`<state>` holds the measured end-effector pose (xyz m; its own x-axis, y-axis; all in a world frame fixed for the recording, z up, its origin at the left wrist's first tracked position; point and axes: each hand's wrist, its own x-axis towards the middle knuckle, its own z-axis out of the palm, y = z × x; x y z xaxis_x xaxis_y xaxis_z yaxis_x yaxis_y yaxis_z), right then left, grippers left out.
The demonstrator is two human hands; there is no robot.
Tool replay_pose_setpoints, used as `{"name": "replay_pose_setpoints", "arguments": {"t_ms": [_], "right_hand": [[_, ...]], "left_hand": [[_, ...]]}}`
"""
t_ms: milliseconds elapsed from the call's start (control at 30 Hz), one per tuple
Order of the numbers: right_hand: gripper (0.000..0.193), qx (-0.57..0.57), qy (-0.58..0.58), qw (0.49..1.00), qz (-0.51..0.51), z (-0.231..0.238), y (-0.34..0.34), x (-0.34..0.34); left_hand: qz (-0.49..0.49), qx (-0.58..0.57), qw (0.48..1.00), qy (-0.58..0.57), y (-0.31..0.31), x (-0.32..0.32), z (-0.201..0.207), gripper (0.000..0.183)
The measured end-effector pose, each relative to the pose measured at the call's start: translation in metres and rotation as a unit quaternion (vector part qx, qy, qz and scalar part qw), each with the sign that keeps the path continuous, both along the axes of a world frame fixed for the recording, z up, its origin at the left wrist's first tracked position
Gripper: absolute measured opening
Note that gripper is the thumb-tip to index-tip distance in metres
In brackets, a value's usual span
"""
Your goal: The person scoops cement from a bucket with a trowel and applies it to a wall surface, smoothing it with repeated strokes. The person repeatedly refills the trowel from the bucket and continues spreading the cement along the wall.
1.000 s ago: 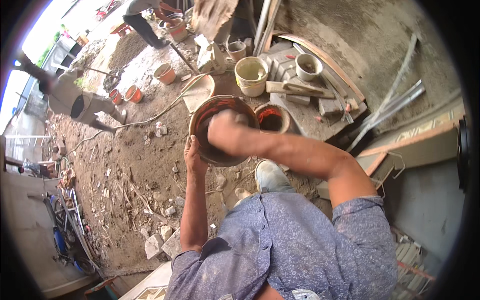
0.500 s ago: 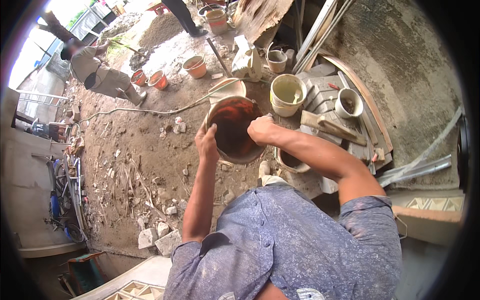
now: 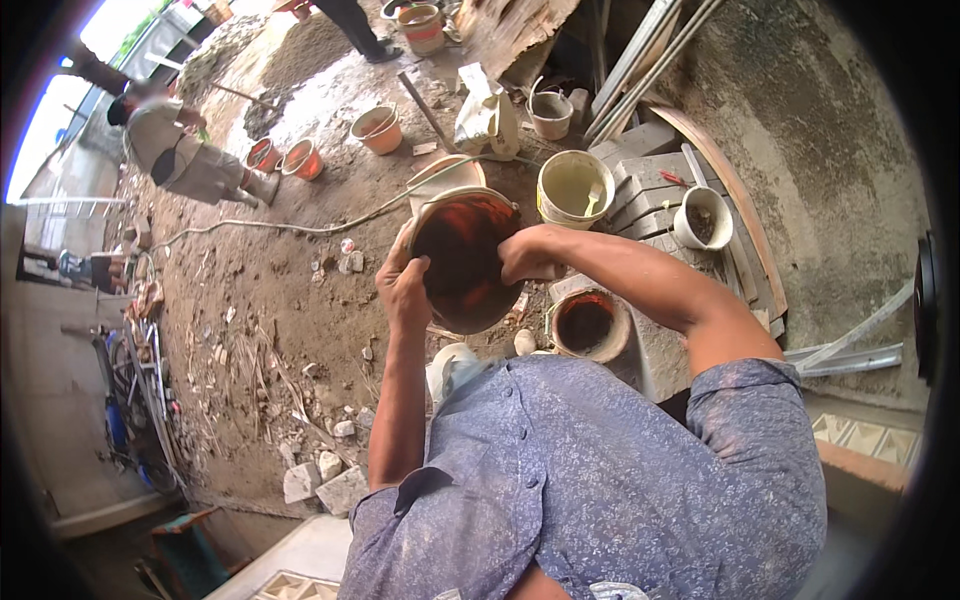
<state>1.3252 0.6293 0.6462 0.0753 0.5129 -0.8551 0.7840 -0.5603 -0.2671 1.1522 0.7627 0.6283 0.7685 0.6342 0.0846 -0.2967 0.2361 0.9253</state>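
A bucket (image 3: 465,262) with a dark, orange-streaked inside is tipped so that its mouth faces me. My left hand (image 3: 403,285) is closed on its left rim, thumb on the inner side. At the opposite rim is my right hand (image 3: 527,254), its fingers curled and partly hidden at the mouth. What the right hand holds, if anything, I cannot make out. Just beyond the bucket lies a pale, round-edged container (image 3: 445,176). Close to my right forearm stand a second dark-mouthed bucket (image 3: 590,325) and a white pail (image 3: 574,188) with a light-coloured tool inside.
A hose (image 3: 330,228) crosses the dirt ground. Several orange buckets (image 3: 377,128) stand farther off, near another person (image 3: 170,150). A small white pot (image 3: 703,218) rests by stacked grey slabs (image 3: 645,190) on the right. Broken blocks (image 3: 342,490) lie at lower left.
My right hand has turned and moved lower along the bucket's rim, fingers farther inside. The tilted bucket has shifted slightly. More of the dark-mouthed bucket beside it shows. The other person's arm has lowered.
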Motion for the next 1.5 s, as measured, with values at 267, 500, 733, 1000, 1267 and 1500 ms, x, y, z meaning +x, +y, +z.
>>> {"name": "replay_pose_setpoints", "arguments": {"t_ms": [267, 500, 733, 1000, 1267, 1500], "right_hand": [[0.023, 0.09, 0.507, 0.726, -0.455, -0.043, 0.021, -0.047], [0.04, 0.15, 0.587, 0.501, -0.619, -0.048, 0.085, -0.03], [0.02, 0.288, -0.361, 0.879, -0.118, 0.007, 0.092, -0.007], [0.032, 0.097, -0.308, 0.946, 0.035, -0.012, 0.117, -0.059], [0.03, 0.221, -0.406, 0.881, -0.099, -0.119, 0.073, -0.019], [0.015, 0.196, -0.439, 0.877, -0.029, -0.092, 0.086, -0.003]], "left_hand": [[-0.083, -0.181, 0.978, -0.064, 0.052, -0.009, -0.01, 0.057], [-0.056, -0.23, 0.967, -0.091, 0.086, -0.002, -0.059, 0.044], [-0.102, -0.211, 0.968, -0.088, 0.136, 0.019, -0.059, 0.037], [-0.154, -0.163, 0.973, -0.057, 0.17, 0.026, -0.046, 0.037], [-0.197, -0.161, 0.964, -0.075, 0.139, 0.076, -0.014, 0.035], [-0.146, -0.095, 0.984, -0.018, 0.141, 0.075, -0.038, 0.035]]}}
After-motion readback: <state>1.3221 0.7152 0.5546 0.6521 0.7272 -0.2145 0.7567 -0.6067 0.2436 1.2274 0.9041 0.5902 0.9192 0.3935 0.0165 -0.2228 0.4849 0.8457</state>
